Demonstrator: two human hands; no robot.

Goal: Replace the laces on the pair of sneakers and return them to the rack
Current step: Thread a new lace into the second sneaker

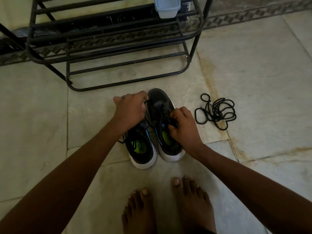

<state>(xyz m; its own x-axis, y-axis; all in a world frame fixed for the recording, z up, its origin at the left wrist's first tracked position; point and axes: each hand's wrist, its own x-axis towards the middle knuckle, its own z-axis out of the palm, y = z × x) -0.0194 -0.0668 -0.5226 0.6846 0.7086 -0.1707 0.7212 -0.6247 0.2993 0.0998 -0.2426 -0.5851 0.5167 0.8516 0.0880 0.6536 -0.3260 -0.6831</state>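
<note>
The black rack [108,48] stands at the floor's [253,65] far edge, the two sneakers side by side on the floor just before it. On the right sneaker [166,125], draw the lace [157,114] evenly, eyelet by eyelet. The left hand [130,108] pinches a lace end over the left sneaker [142,149]; the right hand [183,126] grips lace at the tongue. A loose lace [217,111] lies coiled to the right, well apart.
</note>
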